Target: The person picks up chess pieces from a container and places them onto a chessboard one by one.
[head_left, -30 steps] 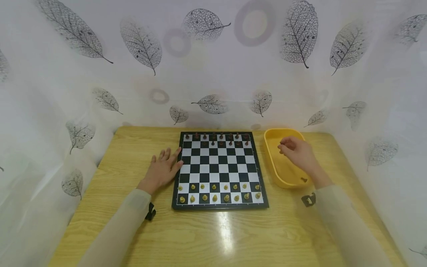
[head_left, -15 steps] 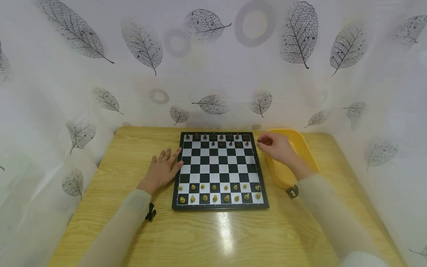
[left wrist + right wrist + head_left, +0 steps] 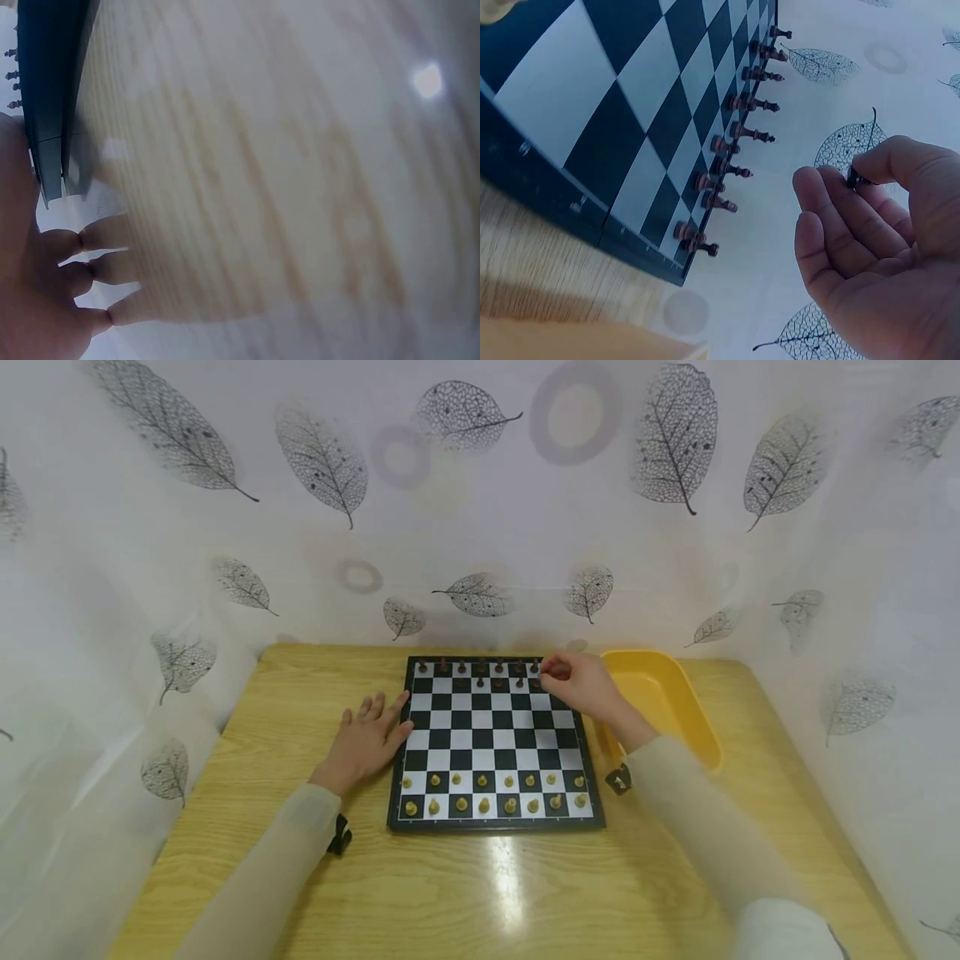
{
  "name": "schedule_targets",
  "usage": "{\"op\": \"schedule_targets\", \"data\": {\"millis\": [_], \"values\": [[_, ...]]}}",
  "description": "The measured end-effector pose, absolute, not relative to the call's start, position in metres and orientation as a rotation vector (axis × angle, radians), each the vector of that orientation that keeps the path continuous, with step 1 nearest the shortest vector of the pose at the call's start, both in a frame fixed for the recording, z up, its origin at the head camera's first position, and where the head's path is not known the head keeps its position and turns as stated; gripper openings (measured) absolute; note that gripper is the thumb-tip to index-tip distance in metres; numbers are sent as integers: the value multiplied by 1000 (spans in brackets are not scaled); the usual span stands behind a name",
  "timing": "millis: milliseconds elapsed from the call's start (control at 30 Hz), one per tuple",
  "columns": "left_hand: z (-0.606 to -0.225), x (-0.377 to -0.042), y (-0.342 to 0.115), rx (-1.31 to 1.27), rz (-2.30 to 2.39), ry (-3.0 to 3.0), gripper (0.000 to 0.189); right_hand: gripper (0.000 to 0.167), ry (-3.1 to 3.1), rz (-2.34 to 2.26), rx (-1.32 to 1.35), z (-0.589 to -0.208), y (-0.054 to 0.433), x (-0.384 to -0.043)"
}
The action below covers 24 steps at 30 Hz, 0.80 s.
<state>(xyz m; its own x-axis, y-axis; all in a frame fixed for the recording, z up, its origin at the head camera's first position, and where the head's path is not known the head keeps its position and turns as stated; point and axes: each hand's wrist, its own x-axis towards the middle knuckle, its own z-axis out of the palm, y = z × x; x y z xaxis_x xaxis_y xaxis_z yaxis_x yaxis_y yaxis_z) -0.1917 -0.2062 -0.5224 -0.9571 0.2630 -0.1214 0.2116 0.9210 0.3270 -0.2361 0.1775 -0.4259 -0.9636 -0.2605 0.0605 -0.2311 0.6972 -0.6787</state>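
A black-and-white chessboard [image 3: 482, 717] lies on the table. My left hand [image 3: 362, 746] rests flat at its left side, fingers spread, index fingertip and thumb at the frame. Over the board's far right corner, my right hand [image 3: 588, 687] pinches a small dark chess piece [image 3: 853, 178] between thumb and fingers; most of the piece is hidden. Dark reddish chess pieces [image 3: 462, 667] stand in a full row at the far edge, with several more in front of them toward the right. Yellow chess pieces [image 3: 483, 805] stand in two rows at the near side.
A yellow tray [image 3: 705, 735] stands just right of the board, partly behind my right forearm. The wooden table [image 3: 442, 893] extends in front of the board. A white leaf-patterned curtain [image 3: 480, 518] hangs behind and along both sides.
My right hand has moved left from over the yellow tray to above the board's far right corner, carrying the dark chess piece. My left hand has stayed put.
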Motion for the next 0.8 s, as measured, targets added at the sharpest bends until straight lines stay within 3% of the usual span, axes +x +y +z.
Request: {"op": "schedule_targets", "data": {"millis": [800], "values": [[-522,-191,-206,347,471,2912,70,27,2783,-1043,-609,-440,93,-269]]}}
